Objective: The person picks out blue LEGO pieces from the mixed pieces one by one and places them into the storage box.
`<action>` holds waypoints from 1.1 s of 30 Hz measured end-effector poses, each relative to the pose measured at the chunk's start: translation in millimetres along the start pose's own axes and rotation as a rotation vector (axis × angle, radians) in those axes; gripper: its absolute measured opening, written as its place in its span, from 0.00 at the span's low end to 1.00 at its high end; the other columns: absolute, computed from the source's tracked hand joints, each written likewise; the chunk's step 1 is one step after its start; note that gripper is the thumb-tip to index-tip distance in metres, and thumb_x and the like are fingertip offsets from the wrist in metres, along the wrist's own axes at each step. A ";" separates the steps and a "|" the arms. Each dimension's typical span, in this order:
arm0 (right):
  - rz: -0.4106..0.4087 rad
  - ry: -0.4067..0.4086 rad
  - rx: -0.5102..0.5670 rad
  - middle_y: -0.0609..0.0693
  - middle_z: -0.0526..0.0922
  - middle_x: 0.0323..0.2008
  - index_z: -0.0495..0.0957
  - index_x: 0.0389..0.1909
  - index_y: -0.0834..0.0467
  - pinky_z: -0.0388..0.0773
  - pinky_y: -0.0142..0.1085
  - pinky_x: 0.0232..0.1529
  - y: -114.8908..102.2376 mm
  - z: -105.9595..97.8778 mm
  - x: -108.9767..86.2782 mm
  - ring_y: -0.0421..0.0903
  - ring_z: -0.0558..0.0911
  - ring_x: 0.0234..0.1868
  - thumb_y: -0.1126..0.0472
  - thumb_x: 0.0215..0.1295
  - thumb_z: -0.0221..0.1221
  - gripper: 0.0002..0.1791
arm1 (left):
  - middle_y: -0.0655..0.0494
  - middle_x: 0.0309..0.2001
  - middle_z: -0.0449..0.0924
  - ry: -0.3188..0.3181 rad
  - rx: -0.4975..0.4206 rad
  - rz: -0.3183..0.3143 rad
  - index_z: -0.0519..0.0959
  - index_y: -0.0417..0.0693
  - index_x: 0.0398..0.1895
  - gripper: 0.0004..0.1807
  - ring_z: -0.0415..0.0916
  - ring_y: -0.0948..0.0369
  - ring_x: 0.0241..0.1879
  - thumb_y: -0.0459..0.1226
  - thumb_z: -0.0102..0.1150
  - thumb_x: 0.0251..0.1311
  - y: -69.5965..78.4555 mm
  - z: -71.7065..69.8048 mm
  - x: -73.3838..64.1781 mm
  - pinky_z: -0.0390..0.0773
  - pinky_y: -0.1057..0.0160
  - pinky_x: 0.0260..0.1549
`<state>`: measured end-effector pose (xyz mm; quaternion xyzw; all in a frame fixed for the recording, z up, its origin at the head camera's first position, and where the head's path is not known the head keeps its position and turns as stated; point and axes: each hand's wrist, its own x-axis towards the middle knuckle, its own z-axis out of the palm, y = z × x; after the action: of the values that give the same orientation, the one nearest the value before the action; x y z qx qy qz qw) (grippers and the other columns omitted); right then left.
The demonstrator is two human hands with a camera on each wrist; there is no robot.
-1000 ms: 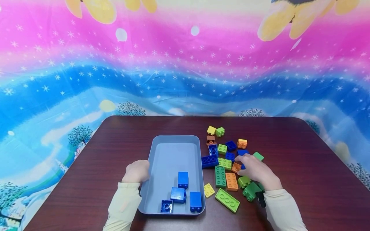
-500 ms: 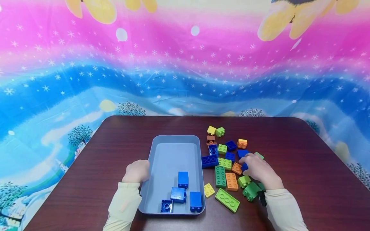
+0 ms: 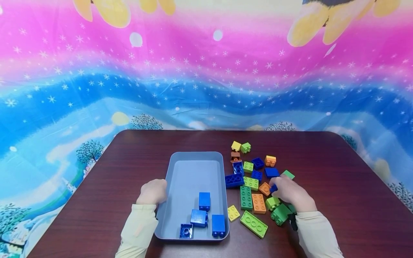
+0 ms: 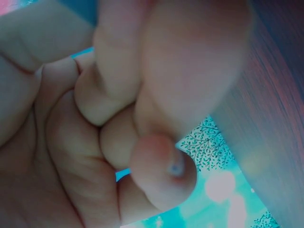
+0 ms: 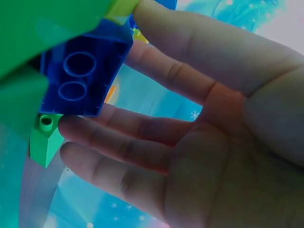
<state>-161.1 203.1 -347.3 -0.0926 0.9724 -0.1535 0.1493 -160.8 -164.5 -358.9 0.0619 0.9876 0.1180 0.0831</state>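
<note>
At the left rim of the grey-blue tray (image 3: 187, 179), my left hand (image 3: 153, 191) has its fingers curled and grips the edge; the left wrist view shows mostly the curled fingers (image 4: 118, 85). My right hand (image 3: 292, 191) is over the right side of the loose bricks and pinches a blue toy brick (image 3: 273, 188). In the right wrist view this blue brick's hollow underside (image 5: 78, 76) shows near the thumb and fingertips. Just beyond the hand lie a flat blue brick (image 3: 272, 172) and a green brick (image 3: 288, 174). An orange brick (image 3: 265, 189) lies left of the fingertips.
Several blue bricks (image 3: 199, 217) lie in the tray's near half. Right of it are a dark green brick (image 3: 246, 197), a long lime brick (image 3: 254, 224), a yellow brick (image 3: 233, 213) and a long blue brick (image 3: 234, 180). A printed cloth (image 3: 206, 71) hangs behind the table (image 3: 142, 150).
My right hand has shifted slightly right and nearer, with the blue brick at its fingertips, uncovering more of the flat blue brick. My left hand and the tray have stayed put.
</note>
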 end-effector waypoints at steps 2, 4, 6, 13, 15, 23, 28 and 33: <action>0.003 -0.001 0.005 0.60 0.74 0.38 0.76 0.38 0.67 0.72 0.42 0.31 0.2 0.2 -0.4 0.53 0.70 0.38 0.70 0.54 0.59 0.10 | 0.56 0.11 0.58 -0.001 0.002 -0.002 0.58 0.49 0.09 0.18 0.61 0.61 0.14 0.24 0.49 0.48 0.1 -0.1 -0.1 0.60 0.64 0.13; 0.005 0.000 0.005 0.57 0.74 0.36 0.76 0.37 0.66 0.71 0.41 0.30 0.3 0.4 -0.5 0.52 0.70 0.36 0.71 0.54 0.58 0.09 | 0.56 0.11 0.58 -0.002 0.005 -0.004 0.59 0.48 0.09 0.18 0.61 0.61 0.14 0.24 0.49 0.48 0.0 -0.2 -0.3 0.60 0.64 0.13; 0.003 0.001 0.000 0.55 0.74 0.34 0.76 0.36 0.65 0.71 0.40 0.29 0.5 0.4 -0.5 0.51 0.70 0.35 0.71 0.54 0.58 0.08 | 0.56 0.11 0.58 -0.004 0.003 -0.005 0.59 0.48 0.09 0.18 0.61 0.61 0.14 0.24 0.49 0.48 -0.2 -0.1 -0.5 0.60 0.64 0.13; -0.023 0.000 -0.011 0.54 0.74 0.31 0.74 0.35 0.66 0.68 0.38 0.26 1.3 0.0 -0.5 0.47 0.69 0.29 0.72 0.55 0.57 0.06 | 0.55 0.11 0.61 -0.004 0.005 -0.005 0.61 0.47 0.10 0.16 0.63 0.60 0.14 0.25 0.50 0.48 -0.5 0.1 -0.3 0.61 0.63 0.13; -0.039 0.003 -0.023 0.53 0.74 0.29 0.73 0.34 0.66 0.68 0.37 0.26 2.1 0.2 -0.2 0.46 0.69 0.27 0.71 0.55 0.57 0.06 | 0.54 0.12 0.62 -0.005 0.009 -0.006 0.62 0.47 0.10 0.16 0.64 0.60 0.15 0.25 0.50 0.48 -0.5 -0.1 -0.1 0.62 0.62 0.13; -0.041 0.016 -0.031 0.51 0.73 0.26 0.72 0.36 0.67 0.68 0.37 0.25 2.8 2.4 1.1 0.45 0.68 0.24 0.70 0.57 0.56 0.06 | 0.55 0.12 0.62 -0.001 0.002 -0.008 0.60 0.48 0.09 0.16 0.64 0.60 0.15 0.25 0.49 0.48 -0.9 0.6 -0.3 0.62 0.62 0.13; -0.063 0.027 -0.016 0.52 0.73 0.27 0.72 0.36 0.67 0.68 0.37 0.25 3.2 1.5 0.6 0.44 0.69 0.24 0.70 0.57 0.56 0.06 | 0.56 0.11 0.59 -0.001 -0.008 -0.005 0.58 0.49 0.09 0.17 0.63 0.61 0.14 0.26 0.48 0.49 -0.5 0.6 0.1 0.61 0.63 0.13; -0.082 0.052 -0.029 0.52 0.74 0.28 0.72 0.37 0.67 0.69 0.37 0.26 2.8 -0.4 -1.0 0.44 0.70 0.25 0.70 0.58 0.56 0.07 | 0.56 0.11 0.60 0.003 -0.004 -0.004 0.59 0.49 0.09 0.17 0.64 0.61 0.14 0.26 0.48 0.48 -0.3 -0.1 -0.1 0.61 0.63 0.13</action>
<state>-160.6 206.1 -347.7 -0.1307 0.9735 -0.1476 0.1161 -160.7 -164.8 -358.9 0.0595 0.9876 0.1199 0.0820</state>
